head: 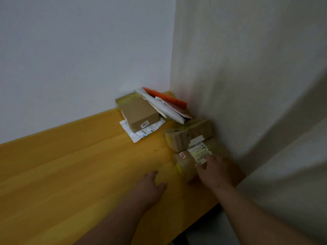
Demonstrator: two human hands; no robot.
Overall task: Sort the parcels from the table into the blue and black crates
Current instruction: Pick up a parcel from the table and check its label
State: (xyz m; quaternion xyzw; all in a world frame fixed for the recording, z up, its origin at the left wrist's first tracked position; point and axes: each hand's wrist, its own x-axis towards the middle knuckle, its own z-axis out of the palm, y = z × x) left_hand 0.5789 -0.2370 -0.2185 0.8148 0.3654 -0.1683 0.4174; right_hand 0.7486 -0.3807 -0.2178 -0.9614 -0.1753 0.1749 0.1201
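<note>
Several parcels lie in the far right corner of the yellow wooden table (70,165). A brown box (139,113) rests on a flat white plastic mailer (141,132). White envelopes (164,108) and an orange one (166,97) lean behind it. Closer, a taped brown box (189,135) lies against the wall. In front of it sits another taped brown parcel (184,163) with a white shipping label (199,152). My right hand (212,171) lies on this nearest parcel, fingers on the label; the view is blurred. My left hand (150,186) hovers open over the table just left of it.
White walls meet in a corner right behind the parcels. The table's right edge (208,207) runs close beside my right arm, with floor below. No crate is in view.
</note>
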